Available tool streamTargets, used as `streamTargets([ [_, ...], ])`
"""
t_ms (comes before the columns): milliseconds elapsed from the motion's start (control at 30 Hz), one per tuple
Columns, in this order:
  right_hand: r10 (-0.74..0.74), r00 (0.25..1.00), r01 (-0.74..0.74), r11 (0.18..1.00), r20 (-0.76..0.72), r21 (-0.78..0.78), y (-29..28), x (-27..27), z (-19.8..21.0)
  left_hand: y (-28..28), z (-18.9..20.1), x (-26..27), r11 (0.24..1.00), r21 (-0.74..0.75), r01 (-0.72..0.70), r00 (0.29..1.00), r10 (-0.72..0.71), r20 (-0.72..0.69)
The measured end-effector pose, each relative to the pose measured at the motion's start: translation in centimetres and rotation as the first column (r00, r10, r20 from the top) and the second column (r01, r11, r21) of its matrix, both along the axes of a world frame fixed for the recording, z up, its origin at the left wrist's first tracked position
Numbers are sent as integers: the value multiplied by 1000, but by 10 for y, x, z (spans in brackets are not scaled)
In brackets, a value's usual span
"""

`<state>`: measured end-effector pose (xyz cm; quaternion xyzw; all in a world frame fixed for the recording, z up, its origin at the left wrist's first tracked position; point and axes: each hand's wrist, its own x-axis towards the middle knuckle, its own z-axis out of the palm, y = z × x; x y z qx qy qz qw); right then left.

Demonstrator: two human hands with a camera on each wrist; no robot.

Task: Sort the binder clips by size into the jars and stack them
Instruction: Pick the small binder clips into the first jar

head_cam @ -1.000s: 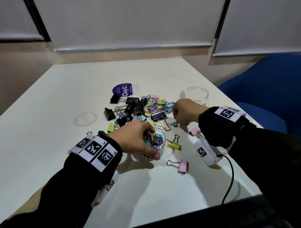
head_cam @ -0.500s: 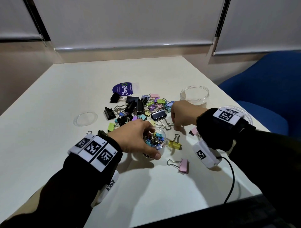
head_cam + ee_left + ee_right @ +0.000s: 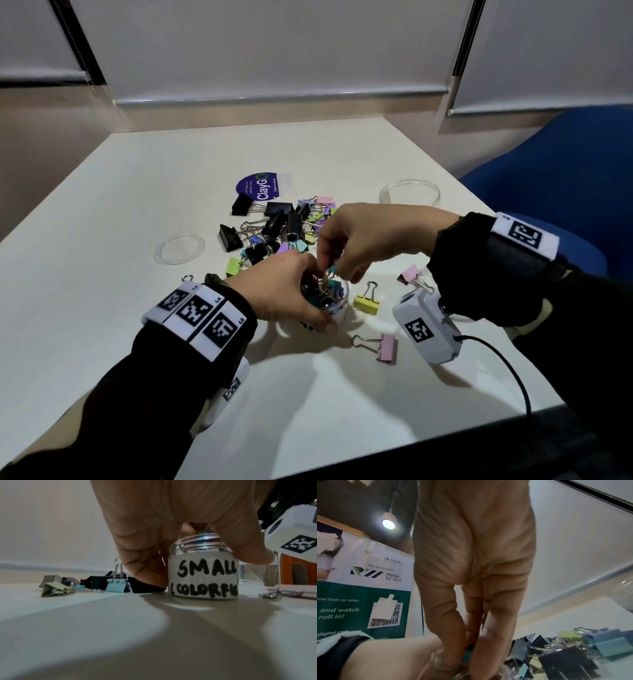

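Observation:
My left hand [image 3: 291,294] grips a small clear jar [image 3: 330,298] that stands on the white table [image 3: 120,240]; its label [image 3: 204,577] reads "SMALL (COLORFUL". The jar holds several small coloured binder clips. My right hand [image 3: 346,246] hovers over the jar's mouth and pinches a small teal clip [image 3: 331,269] between thumb and fingers. Behind the jar lies a heap of black and pastel clips [image 3: 281,226]. A yellow clip [image 3: 366,301] and two pink clips [image 3: 385,346] [image 3: 411,275] lie to the right.
An empty clear jar [image 3: 409,193] stands at the back right. A clear lid [image 3: 178,248] lies at the left and a purple ClayGo lid [image 3: 258,186] behind the heap. A blue chair [image 3: 565,178] is beyond the table's right edge.
My right hand has risen from the table beside the heap and swung left, over the jar, with a teal clip pinched. The left hand stays on the jar.

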<state>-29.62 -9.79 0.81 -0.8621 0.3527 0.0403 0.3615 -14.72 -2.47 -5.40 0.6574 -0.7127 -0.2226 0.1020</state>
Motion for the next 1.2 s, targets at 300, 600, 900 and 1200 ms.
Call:
streamTargets([
  [300,-184,966,173,982,183,75,-19,-5,-5,0,0,1,1000,15,-8,1000,8,26],
  [600,-281,958,253,922,-57,-295,-57,-2,-25,0,1,1,1000,0,-30,1000,30,3],
  [900,-268,957,212,903,-106,-375,-65,2,-39,0,0,3,1000,21,-18,1000,18,4],
  [1200,-186,977,155,954,-103,-258,-59,-1,-34,-1,0,3,1000,18,-4,1000,3,20],
])
